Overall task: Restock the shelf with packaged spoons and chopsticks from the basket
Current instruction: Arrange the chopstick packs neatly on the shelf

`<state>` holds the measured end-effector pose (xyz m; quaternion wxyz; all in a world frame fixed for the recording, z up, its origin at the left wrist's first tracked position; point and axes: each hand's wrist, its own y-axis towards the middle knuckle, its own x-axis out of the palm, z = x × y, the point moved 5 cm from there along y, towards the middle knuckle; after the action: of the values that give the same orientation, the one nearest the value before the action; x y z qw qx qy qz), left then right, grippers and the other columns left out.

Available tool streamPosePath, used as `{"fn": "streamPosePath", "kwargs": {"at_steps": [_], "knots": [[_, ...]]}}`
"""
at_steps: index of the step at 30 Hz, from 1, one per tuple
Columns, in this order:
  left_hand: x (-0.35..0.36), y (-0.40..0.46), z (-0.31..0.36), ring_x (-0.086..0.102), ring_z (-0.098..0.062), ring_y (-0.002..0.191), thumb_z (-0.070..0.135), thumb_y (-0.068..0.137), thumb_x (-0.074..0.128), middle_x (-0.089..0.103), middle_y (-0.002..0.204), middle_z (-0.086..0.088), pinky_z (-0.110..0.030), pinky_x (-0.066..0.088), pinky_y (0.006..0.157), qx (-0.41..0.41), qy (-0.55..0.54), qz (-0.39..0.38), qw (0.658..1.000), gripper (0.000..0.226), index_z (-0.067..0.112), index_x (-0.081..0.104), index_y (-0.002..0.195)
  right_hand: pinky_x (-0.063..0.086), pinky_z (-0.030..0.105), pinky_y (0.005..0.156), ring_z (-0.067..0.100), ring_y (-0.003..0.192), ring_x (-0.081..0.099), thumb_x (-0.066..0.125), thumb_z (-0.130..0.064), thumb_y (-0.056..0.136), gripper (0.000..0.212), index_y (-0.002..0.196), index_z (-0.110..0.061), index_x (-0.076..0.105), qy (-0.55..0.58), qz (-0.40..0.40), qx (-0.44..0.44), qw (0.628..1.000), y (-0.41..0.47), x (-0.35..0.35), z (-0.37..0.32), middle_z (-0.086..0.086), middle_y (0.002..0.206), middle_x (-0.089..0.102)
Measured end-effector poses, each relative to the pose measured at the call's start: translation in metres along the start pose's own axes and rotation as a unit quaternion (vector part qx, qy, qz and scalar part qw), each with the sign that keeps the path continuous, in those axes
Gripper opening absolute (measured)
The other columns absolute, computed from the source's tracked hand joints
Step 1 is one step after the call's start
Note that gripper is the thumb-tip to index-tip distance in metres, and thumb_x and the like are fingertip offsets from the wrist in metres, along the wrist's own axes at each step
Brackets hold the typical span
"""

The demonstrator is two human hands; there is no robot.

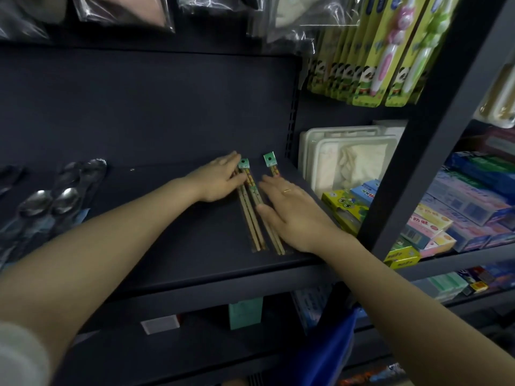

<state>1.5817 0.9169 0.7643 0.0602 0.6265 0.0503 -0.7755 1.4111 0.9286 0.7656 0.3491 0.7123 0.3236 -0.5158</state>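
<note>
I see two chopstick packs (252,207) flat on shelf (167,218), side by side; left hand (216,181) and right hand (292,210), fingers straight, press them to square row (spoons (53,196) well left)

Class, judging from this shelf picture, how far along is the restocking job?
Done: packaged spoons lie at the shelf's left. In hand: left hand and right hand are flat on two chopstick packs, straightening them. Left: much bare shelf; the basket's contents aren't visible.
</note>
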Motion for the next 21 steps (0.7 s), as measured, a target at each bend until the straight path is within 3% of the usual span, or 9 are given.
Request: {"fn": "streamPosePath", "kwargs": {"at_steps": [5,10,16,21], "knots": [[0.025,-0.06,0.027,-0.006,-0.015,0.145,0.063,0.086,0.026,-0.011,0.157,-0.001,-0.03,0.003,0.119,0.044,0.05,-0.102,0.993,0.083,0.016,-0.005,0.147,0.007,0.03,0.119,0.015,0.147,0.001,0.027,-0.046,0.097,0.063,0.15,-0.016,0.01,0.012,-0.084,0.058,0.995,-0.022,0.015,0.014,0.001,0.16,0.003],[0.024,-0.08,0.039,-0.003,-0.014,0.145,0.065,0.084,0.027,-0.008,0.158,-0.001,-0.026,0.004,0.116,0.047,0.061,-0.086,0.993,0.086,0.014,-0.003,0.147,0.004,0.034,0.12,0.017,0.147,-0.005,0.023,-0.047,0.098,0.059,0.15,-0.026,0.005,0.008,-0.106,0.038,0.994,-0.021,0.021,0.011,-0.003,0.16,-0.002],[0.024,-0.08,0.034,0.002,-0.013,0.145,0.067,0.082,0.03,-0.006,0.158,0.002,-0.03,0.01,0.119,0.036,0.038,-0.092,0.994,0.088,0.016,0.0,0.147,0.003,0.021,0.115,0.015,0.147,0.003,0.029,-0.028,0.1,0.056,0.149,-0.009,0.011,0.036,-0.088,0.021,0.995,-0.02,0.022,0.003,0.004,0.16,0.007],[0.026,-0.072,0.038,0.002,-0.013,0.145,0.066,0.083,0.03,-0.008,0.158,0.002,-0.027,0.009,0.118,0.026,0.023,-0.095,0.995,0.088,0.015,-0.002,0.147,0.004,0.024,0.116,0.015,0.147,0.002,0.03,-0.028,0.1,0.057,0.15,-0.01,0.009,0.048,-0.109,0.047,0.992,-0.013,0.021,0.012,0.003,0.16,0.004]]}}
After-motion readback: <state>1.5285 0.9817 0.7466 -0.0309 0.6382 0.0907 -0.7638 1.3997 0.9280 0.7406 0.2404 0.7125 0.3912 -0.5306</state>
